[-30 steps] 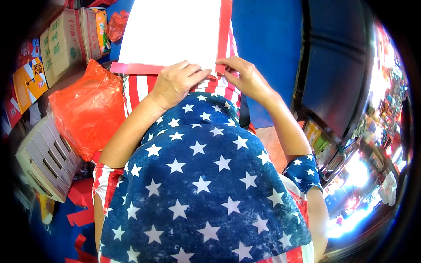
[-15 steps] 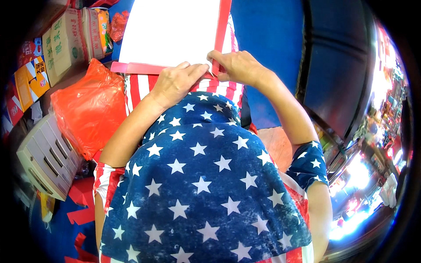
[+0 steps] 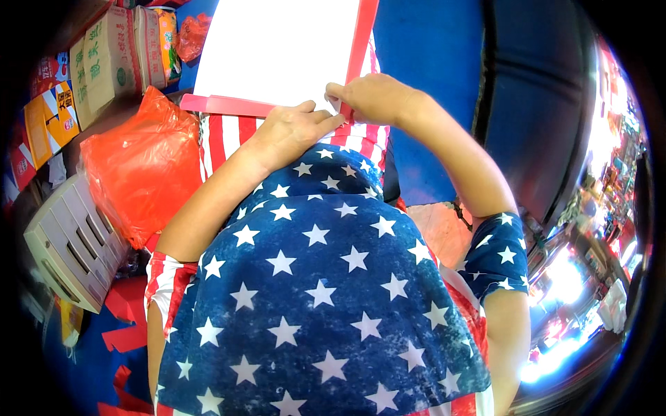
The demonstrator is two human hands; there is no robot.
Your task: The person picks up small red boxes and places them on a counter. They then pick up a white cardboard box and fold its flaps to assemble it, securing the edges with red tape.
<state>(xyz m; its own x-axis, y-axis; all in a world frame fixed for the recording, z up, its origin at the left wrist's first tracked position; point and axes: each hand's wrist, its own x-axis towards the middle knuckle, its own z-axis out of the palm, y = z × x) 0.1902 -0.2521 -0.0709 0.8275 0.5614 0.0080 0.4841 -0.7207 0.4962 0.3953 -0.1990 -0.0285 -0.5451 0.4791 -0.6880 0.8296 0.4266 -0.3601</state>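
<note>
A large white sheet or board (image 3: 277, 48) lies over my lap, with a red strip (image 3: 360, 48) along its right edge and another red strip (image 3: 232, 105) along its near edge. My left hand (image 3: 295, 132) is at the near edge, its fingers bent together on the strip close to the corner. At the near right corner, my right hand (image 3: 378, 100) has its thumb and fingers pinched on the red edging. The fingertips of both hands nearly meet there, and they partly hide the corner.
To the left are an orange-red plastic bag (image 3: 142, 163), a pale plastic drawer unit (image 3: 76, 243) and stacked cardboard boxes (image 3: 104, 62). Red scraps (image 3: 128, 322) lie on the blue floor below. A dark panel (image 3: 534, 97) stands at the right.
The white sheet has shifted slightly to the right and tilted a little. My left hand has slid right toward the corner, and my right hand has turned, its elbow moving outward.
</note>
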